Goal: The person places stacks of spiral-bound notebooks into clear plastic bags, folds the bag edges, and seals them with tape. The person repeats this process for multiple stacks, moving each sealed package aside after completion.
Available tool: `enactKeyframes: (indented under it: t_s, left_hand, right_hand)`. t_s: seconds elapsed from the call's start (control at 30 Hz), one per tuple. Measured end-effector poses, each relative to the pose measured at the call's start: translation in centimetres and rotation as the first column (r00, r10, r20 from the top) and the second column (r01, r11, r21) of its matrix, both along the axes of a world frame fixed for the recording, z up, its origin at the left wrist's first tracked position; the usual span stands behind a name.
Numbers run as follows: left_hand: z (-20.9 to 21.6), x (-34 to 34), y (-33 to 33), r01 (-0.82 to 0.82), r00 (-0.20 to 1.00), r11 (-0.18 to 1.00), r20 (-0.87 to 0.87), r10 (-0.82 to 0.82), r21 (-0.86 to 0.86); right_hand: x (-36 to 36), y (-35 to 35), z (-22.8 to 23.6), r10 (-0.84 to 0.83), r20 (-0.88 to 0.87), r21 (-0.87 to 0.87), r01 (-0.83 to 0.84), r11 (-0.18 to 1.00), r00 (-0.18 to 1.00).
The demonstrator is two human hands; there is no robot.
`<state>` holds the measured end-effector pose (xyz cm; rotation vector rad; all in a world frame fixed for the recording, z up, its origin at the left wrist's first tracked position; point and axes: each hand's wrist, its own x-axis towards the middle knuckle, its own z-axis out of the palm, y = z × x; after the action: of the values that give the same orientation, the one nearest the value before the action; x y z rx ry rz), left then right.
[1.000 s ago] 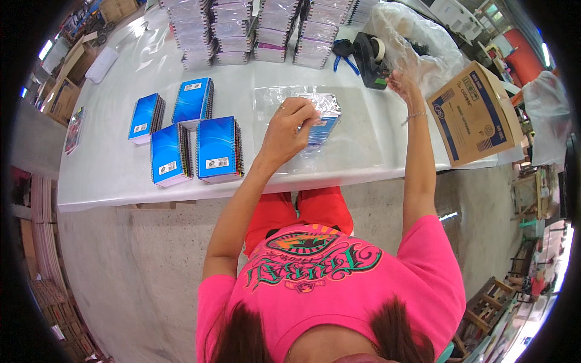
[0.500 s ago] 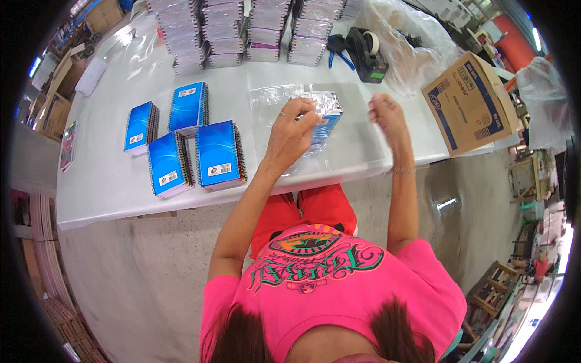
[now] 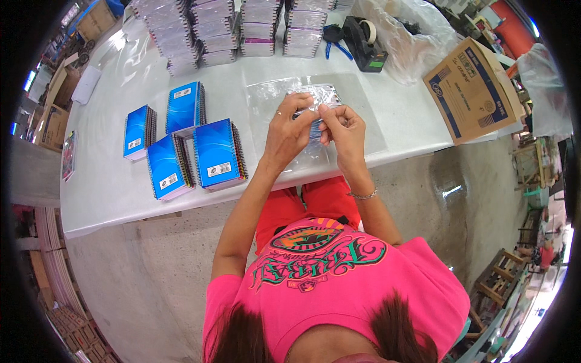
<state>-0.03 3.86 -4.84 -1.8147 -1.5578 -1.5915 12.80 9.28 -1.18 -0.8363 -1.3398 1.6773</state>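
A stack of notebooks lies inside clear plastic film near the table's front edge, with its blue part largely covered by my hands. My left hand is closed over the stack's left side, its fingers gathering the film on top. Beside it, my right hand is closed in a pinch, the fingertips meeting those of the left. Whatever the right fingertips hold is too small to make out. To the left lie several blue spiral notebook stacks with white labels.
Tall piles of plastic-wrapped spiral notebooks line the table's far side. Near them are a black tape dispenser, blue-handled pliers and a crumpled clear plastic bag. A cardboard box stands at the right edge of the white table.
My right hand has moved left from beside the stack and now meets my left hand over it. The left hand stays on the film.
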Motion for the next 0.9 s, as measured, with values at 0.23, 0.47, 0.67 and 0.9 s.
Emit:
enactKeyframes:
  t_s: [0.23,0.47,0.67,0.9]
  left_hand:
    - [3.3,0.4,-1.8,-0.141,0.979,0.964,-0.176,0.102,-0.226]
    - [4.2,-0.1,-2.2,-0.143,0.976,0.93,-0.207,0.075,-0.34]
    - [7.1,0.2,0.9,-0.175,0.959,0.836,-0.282,0.026,-0.521]
    - [6.4,-1.2,2.2,0.087,0.985,0.958,0.169,-0.041,-0.274]
  right_hand:
    - [-0.4,-0.2,-0.8,-0.059,-0.007,0.045,0.06,0.997,0.998]
    - [-0.6,0.0,-3.4,-0.177,0.088,0.214,0.155,0.964,0.98]
    - [1.9,-0.3,-6.9,-0.317,0.547,0.556,-0.054,0.829,0.775]
    - [2.2,-2.6,-5.9,0.57,-0.158,-0.366,-0.584,0.725,0.807]
